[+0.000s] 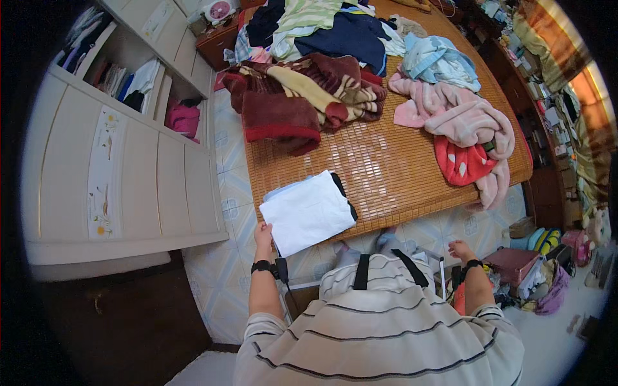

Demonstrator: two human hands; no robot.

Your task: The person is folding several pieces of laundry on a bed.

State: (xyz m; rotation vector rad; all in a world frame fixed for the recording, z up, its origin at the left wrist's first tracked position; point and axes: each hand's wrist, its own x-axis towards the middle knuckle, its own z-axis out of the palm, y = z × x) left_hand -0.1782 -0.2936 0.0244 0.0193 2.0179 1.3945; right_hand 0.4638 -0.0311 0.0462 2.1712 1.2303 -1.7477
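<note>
A neatly folded white garment [309, 212] lies at the near left corner of the bed, on top of a light-blue folded cloth [285, 189] and a black one [344, 193], whose edges peek out. My left hand [263, 235] grips the white garment's left edge, its thumb on the cloth and the other fingers mostly hidden. Out to the right, past the bed's near edge, my right hand [461, 250] hangs in the air with nothing in it, fingers loosely bent and apart.
A bamboo mat [367, 169] covers the bed. On it lie a brown-and-red blanket [285, 113], a pink plush blanket [458, 113], a light-blue cloth [437, 62] and heaped clothes [338, 38]. A wardrobe [135, 169] with open shelves stands left; bags [512, 270] pile up right.
</note>
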